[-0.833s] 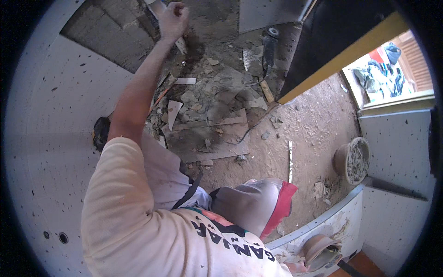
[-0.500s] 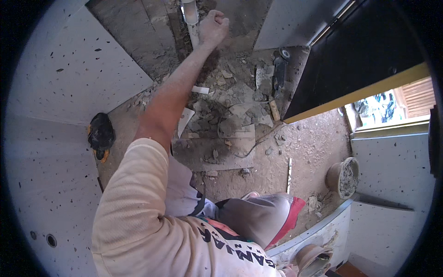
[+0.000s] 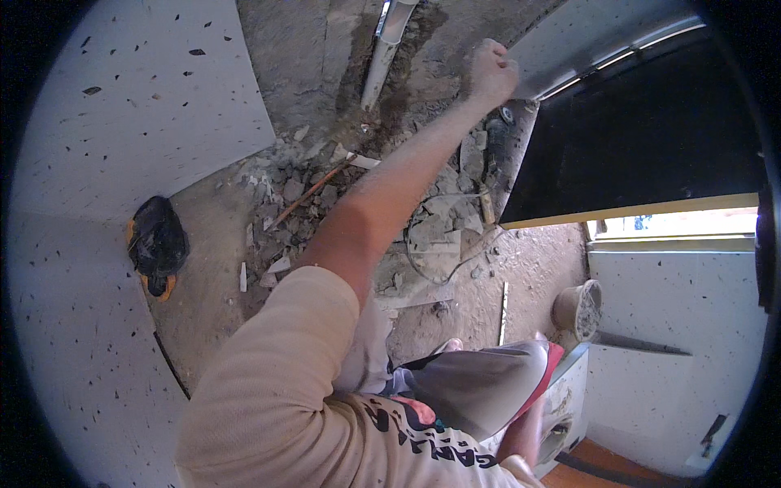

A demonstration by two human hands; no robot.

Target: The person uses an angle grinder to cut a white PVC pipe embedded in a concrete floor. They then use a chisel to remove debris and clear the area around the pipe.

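Note:
My left hand (image 3: 493, 71) is raised at the end of a stretched arm over the dusty floor, fingers curled closed; the palm is hidden, so anything in it cannot be seen. It is near the lower edge of a pale speckled panel. Left of it, a white pipe (image 3: 382, 69) lies on dark, damp-looking ground. Below the hand, partly behind my wrist, is a dark power tool (image 3: 506, 142), apparently an angle grinder. My right forearm (image 3: 523, 435) passes beside my bent knee, which hides most of that hand. Broken rubble (image 3: 439, 215) and a thin brown stick (image 3: 313, 193) lie under my left arm.
A black panel (image 3: 634, 138) with a yellowish edge fills the upper right. A bucket of grey material (image 3: 579, 311) stands at the right wall. A cable (image 3: 411, 260) loops over the rubble, beside a short wooden piece (image 3: 486, 207). A black bundle (image 3: 159, 240) sits at the left.
My left hand has moved right, from beside the pipe toward the black panel. The view has shifted, and the brown stick now shows. My right forearm has come into sight beside the knee.

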